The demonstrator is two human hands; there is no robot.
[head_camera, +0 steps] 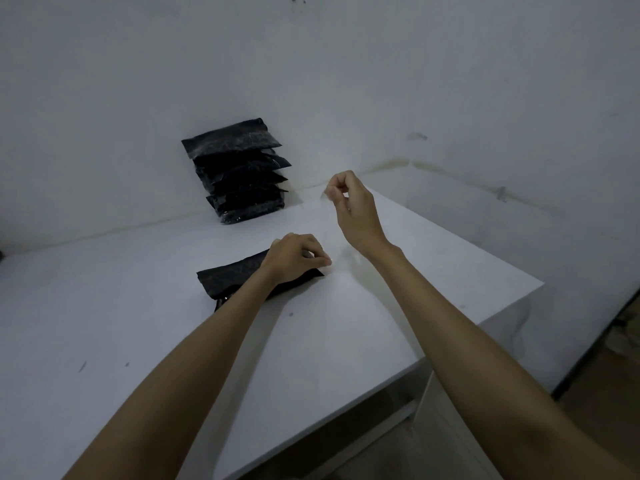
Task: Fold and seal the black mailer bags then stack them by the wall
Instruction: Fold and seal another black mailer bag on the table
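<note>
Fingers of the left hand are curled and pinch the near end of a clear strip, while resting on the right end of a folded black mailer bag; fingers of the right hand pinch the far end, raised above the bench. Largest first: the bench runs to the wall, where a stack of sealed mailers stands against its far edge, leaning and uneven. The working bag lies near the bench's middle, well apart from the stack. The clear strip, barely visible between the hands, is probably a peeled liner or tape. Risks, as judged: the strip may curl and stick to itself or the fingers; the fold may spring open if the left hand lifts; the leaning stack may topple when another bag is added.
</note>
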